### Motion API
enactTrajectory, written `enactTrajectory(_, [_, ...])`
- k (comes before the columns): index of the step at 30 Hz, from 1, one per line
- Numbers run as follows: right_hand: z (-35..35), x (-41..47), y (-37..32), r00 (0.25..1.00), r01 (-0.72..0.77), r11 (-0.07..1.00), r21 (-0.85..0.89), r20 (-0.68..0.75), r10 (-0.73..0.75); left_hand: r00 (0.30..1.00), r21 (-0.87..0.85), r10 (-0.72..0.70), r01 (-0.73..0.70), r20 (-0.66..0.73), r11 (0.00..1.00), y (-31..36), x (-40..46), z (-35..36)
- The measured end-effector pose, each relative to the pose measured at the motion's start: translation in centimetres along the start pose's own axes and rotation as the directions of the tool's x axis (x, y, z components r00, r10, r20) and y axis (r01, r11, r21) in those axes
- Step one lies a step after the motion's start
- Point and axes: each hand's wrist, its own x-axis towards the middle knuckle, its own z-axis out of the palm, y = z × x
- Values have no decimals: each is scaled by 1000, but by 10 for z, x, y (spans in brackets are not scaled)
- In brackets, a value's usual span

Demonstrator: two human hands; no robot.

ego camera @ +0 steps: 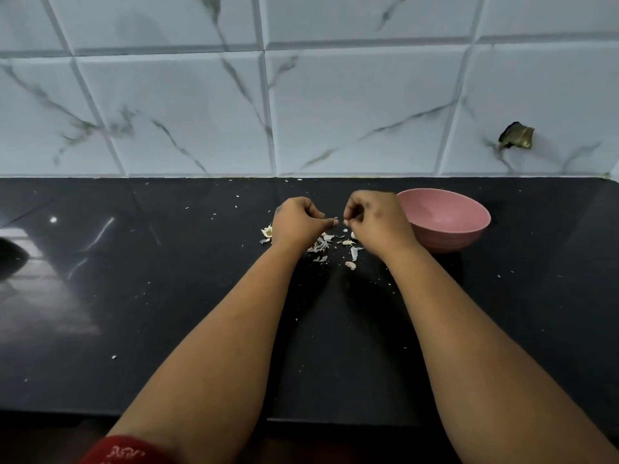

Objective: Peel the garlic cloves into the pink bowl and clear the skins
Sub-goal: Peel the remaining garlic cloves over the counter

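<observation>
Garlic clove, small and pale, is pinched at the fingertips of the right hand, whose fingers are curled inward in a tight grip around it. The left hand faces it at the same height, fingers curled and thumb and forefinger pressed together; a tiny pale scrap shows at their tips, too small to say for certain whether it is skin or part of the clove. The two sets of fingertips lie just beside each other above the black tabletop.

Below and between the hands lies a loose heap of garlic skins, with several single cloves scattered close by on the right of the heap. A garlic root stub rests on the tabletop just left of the left hand. Fine white flecks of skin are strewn across the dark surface around the work area.

The pink bowl stands upright on the tabletop just right of and partly behind the right hand; the visible part of its inside shows no cloves, though the near part is hidden by the hand.

Behind the tabletop rises a wall of pale marbled tiles, with a dark broken hole at the right. A red sleeve shows at the lower left edge.
</observation>
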Motion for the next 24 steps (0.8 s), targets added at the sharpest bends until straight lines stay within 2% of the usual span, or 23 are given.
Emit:
enactTrajectory(5, [16,0,12,949,-39,984,-176,302,92,1000,37,5,-5,-3,999,1,-2,2])
enactTrajectory(7, [17,-1,15,926,-51,976,-211,357,126,1000,32,-3,3,0,999,1,-2,2])
enactTrajectory(11, [20,0,16,939,-106,982,-157,309,151,998,31,4,-6,61,999,-1,0,3])
enactTrajectory(15, [24,2,16,977,-77,989,-128,187,100,994,-5,39,-39,101,999,-3,0,6])
enactTrajectory(18, [27,6,17,996,-70,997,-10,49,71,993,-57,42,-36,111,998,0,-1,6])
enactTrajectory(24, [33,2,10,991,-94,969,230,-69,113,992,-196,14,11,126,980,3,-3,12])
